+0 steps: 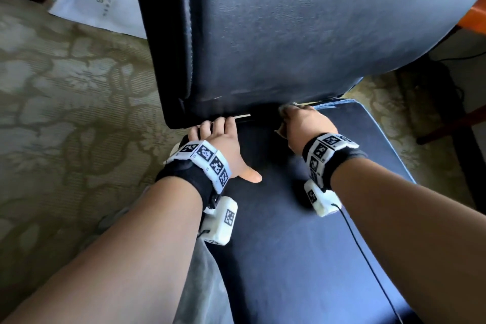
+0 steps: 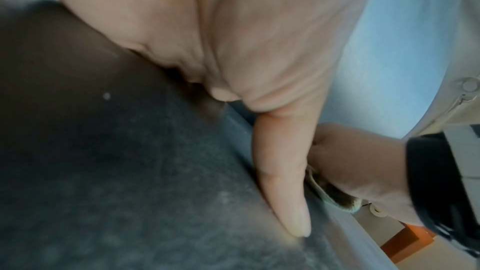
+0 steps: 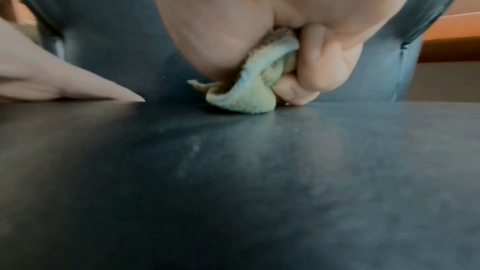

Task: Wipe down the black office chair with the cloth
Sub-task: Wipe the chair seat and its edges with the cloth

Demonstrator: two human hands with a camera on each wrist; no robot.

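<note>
The black office chair fills the head view, its backrest upright above the flat seat. My right hand grips a bunched pale green cloth and presses it onto the seat, right at the crease under the backrest. Only a scrap of the cloth peeks out beside that hand in the head view. My left hand lies flat on the seat just to the left. Its fingertips are tucked under the backrest's lower edge and hidden, and its thumb stretches out along the seat.
Patterned beige carpet spreads to the left of the chair, with a white paper bag lying at the upper left. Orange wooden furniture and dark legs with cables stand to the right. My grey trouser leg is against the seat's front.
</note>
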